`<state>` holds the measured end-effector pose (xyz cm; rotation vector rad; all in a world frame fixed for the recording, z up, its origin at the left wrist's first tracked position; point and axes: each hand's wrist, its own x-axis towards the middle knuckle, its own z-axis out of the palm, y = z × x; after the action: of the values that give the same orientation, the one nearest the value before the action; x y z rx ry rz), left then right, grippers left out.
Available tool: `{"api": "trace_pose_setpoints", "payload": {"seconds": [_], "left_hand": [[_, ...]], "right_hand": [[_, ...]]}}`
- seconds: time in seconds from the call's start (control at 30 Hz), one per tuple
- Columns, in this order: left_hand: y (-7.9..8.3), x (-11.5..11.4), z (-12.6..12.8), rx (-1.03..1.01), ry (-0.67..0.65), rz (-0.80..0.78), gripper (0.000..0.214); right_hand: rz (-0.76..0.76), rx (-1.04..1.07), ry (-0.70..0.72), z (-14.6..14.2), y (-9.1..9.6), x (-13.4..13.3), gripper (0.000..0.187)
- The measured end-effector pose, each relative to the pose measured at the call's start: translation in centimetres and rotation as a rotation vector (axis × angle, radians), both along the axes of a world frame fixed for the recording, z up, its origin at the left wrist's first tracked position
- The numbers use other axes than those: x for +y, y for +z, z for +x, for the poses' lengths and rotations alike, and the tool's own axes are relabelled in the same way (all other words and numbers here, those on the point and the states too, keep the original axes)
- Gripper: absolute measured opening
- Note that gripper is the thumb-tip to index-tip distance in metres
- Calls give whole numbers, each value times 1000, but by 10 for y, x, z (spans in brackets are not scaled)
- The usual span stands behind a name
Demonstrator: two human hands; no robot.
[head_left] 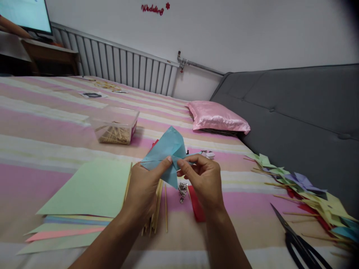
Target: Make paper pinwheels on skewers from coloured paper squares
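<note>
The blue paper (168, 144) is just below the centre of the frame, held up in both hands, its cut and folded points fanning out to the upper left and down. The left hand (144, 183) grips it from the lower left, thumb pressed flat on the front near the middle, the other fingers mostly hidden behind. The right hand (206, 177) has thumb and forefinger drawn together at the paper's right-hand part; the remaining fingers are curled.

Below the hands, at bottom centre, thin sticks (158, 205) lie in a loose bunch, one apart to the right. Near it is a silvery cluster (183, 189), and beside that, partly behind the right wrist, red paper (198, 207).

At lower left is a fanned paper stack (86, 186), pale green on top. Above it, left of centre, stands a clear tub (135, 129) with small tan pieces in it.

Scissors (301, 241) lie open at lower right, next to a row of pinwheels (322, 203) in several colours along the right edge.

Farther out, a pink pillow (220, 116) rests by the grey headboard (297, 101). At upper left are a radiator (120, 59), a lit screen (28, 15) and another person's arm (14, 27).
</note>
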<state>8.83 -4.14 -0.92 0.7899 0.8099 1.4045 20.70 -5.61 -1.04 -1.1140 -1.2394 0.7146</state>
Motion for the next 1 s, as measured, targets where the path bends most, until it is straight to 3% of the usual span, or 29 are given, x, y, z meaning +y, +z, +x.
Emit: {"api": "trace_pose_setpoints", "payload": {"seconds": [0.83, 1.0], "left_hand": [[-4, 0, 4, -3, -27, 11, 19], [-4, 2, 5, -51, 48, -58, 23]], "right_hand": [[-13, -44, -151, -5, -5, -6, 23], [-6, -93, -156, -11, 16, 3, 22]]}}
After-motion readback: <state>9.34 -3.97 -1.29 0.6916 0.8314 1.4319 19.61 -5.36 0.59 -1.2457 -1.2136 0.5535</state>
